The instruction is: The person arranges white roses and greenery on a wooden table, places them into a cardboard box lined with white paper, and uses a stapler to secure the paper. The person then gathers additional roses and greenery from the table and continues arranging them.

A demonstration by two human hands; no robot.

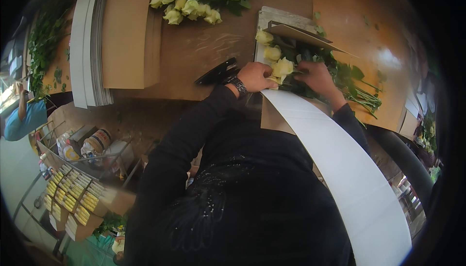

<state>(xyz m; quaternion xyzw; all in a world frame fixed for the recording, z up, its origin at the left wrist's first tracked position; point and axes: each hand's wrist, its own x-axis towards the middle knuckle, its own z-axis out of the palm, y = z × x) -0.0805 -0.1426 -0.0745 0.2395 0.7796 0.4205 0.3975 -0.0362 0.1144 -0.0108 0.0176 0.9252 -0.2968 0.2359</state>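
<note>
My left hand (255,78), wearing a dark wristband, grips the top end of a long white sheet (340,169) just below several cream roses (284,69). My right hand (315,77) has curled fingers among the leaves and stems (361,96) at the right of the blooms; what it holds is hidden. The roses lie on a pale board (264,18) with brown cardboard (306,35) behind them. A brown sheet (274,115) hangs under the white one. A black tool (213,72) lies left of my left hand.
More roses (187,6) lie at the top of the wooden table (189,48). Stacked white and brown sheets (90,38) stand left, beside cut foliage (41,48). A person's blue sleeve (24,118) is at far left. Below are a metal rack (111,164) and yellow-labelled cardboard bundles (73,198).
</note>
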